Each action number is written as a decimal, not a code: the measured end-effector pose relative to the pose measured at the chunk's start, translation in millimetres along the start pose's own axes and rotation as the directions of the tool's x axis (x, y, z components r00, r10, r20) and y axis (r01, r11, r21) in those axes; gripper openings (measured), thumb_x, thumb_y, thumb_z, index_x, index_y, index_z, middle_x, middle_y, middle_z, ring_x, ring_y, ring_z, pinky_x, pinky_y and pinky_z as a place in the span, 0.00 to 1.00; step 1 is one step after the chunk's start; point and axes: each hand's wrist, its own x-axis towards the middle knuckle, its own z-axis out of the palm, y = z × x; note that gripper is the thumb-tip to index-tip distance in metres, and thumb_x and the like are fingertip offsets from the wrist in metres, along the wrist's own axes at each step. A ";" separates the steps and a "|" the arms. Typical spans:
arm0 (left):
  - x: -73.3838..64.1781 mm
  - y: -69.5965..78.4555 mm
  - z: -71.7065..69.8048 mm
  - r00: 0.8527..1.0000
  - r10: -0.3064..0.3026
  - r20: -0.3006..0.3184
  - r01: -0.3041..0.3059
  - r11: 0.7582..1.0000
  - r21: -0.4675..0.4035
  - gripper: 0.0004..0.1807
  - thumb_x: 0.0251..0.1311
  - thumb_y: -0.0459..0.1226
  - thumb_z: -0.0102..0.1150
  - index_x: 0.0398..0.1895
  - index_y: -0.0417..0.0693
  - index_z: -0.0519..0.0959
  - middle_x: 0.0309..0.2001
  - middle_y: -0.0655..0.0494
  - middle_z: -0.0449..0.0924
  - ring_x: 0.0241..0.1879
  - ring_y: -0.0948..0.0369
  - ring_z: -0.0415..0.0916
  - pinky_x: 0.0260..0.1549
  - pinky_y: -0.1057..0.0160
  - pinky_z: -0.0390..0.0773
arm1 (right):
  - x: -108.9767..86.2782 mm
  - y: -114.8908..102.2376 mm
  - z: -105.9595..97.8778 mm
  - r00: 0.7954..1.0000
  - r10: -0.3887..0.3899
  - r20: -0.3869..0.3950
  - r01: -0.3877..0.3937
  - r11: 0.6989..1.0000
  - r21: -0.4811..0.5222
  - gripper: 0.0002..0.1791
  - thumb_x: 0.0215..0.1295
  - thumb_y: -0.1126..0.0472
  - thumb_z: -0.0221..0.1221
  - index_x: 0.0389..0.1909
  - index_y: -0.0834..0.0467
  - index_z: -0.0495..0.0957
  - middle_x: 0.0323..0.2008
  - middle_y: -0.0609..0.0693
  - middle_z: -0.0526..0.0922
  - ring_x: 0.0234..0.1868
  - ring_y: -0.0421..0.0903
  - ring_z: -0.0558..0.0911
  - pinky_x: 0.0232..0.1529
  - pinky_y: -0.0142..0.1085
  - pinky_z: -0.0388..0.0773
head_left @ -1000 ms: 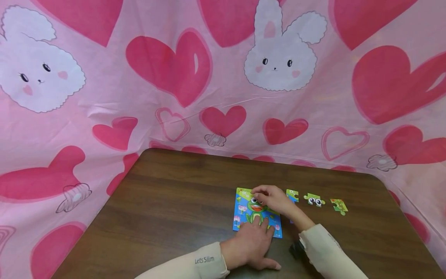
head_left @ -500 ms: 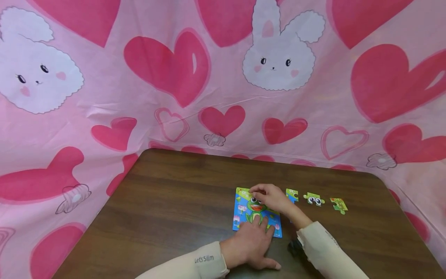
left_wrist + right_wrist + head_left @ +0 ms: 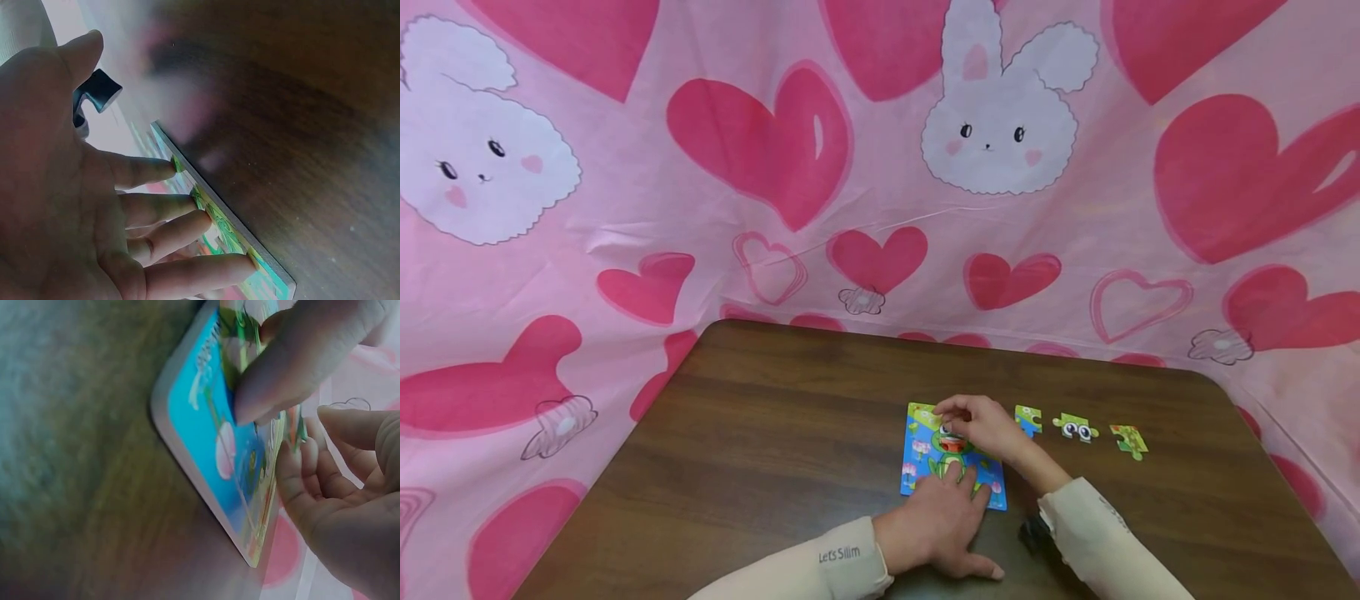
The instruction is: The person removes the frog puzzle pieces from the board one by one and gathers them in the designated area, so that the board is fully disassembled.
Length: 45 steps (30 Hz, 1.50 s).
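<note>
A frog jigsaw puzzle (image 3: 913, 479) in a flat square board lies on the table. My left hand (image 3: 940, 525) rests across its near edge with fingers spread and nearly straight, fingertips pressing the picture, as the left wrist view also shows. Over the frog's head, my right hand (image 3: 988, 427) curls its fingers and pinches a jigsaw piece (image 3: 296, 428) with red and green on it, its edge raised from the board. Part of that piece is hidden by the fingers. The frog's mouth (image 3: 952, 445) shows just below the right fingertips.
Three loose jigsaw pieces lie right of the board: a blue-green one (image 3: 1028, 419), one with frog eyes (image 3: 1075, 429) and a green one (image 3: 1129, 442). A dark device (image 3: 1036, 532) sits under the right sleeve. A pink heart-print cloth (image 3: 880, 183) hangs behind the table (image 3: 760, 433).
The frog's mouth area under my right fingers has tilted up and darkened. My right hand has shifted very slightly left. My left hand stays in place on the board.
</note>
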 end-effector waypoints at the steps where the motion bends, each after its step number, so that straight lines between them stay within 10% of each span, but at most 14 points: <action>1: 0.1 -0.4 -0.2 1.000 0.003 0.001 -0.003 1.000 -0.003 0.52 0.55 0.80 0.42 0.77 0.62 0.61 0.77 0.57 0.61 0.72 0.56 0.60 0.43 0.59 0.81 | -0.2 0.2 0.3 1.000 -0.002 0.004 0.002 1.000 0.005 0.13 0.70 0.66 0.60 0.53 0.56 0.83 0.42 0.50 0.86 0.40 0.44 0.81 0.42 0.37 0.80; 19: -0.2 0.6 -0.1 1.000 -0.010 -0.004 0.010 1.000 0.025 0.53 0.54 0.80 0.41 0.78 0.61 0.61 0.77 0.56 0.61 0.75 0.55 0.58 0.44 0.60 0.80 | -11.7 5.5 -1.1 0.988 -0.039 0.148 0.024 0.995 0.102 0.15 0.70 0.65 0.61 0.57 0.58 0.81 0.36 0.53 0.84 0.32 0.47 0.78 0.38 0.38 0.75; 45: -2.2 1.5 -4.4 1.000 -0.019 -0.019 0.019 1.000 0.016 0.52 0.53 0.80 0.44 0.75 0.62 0.64 0.74 0.57 0.64 0.68 0.57 0.64 0.41 0.61 0.79 | -29.6 24.7 -42.0 0.994 0.107 0.001 -0.103 0.954 0.282 0.21 0.70 0.58 0.63 0.59 0.63 0.76 0.24 0.48 0.73 0.34 0.46 0.77 0.42 0.38 0.79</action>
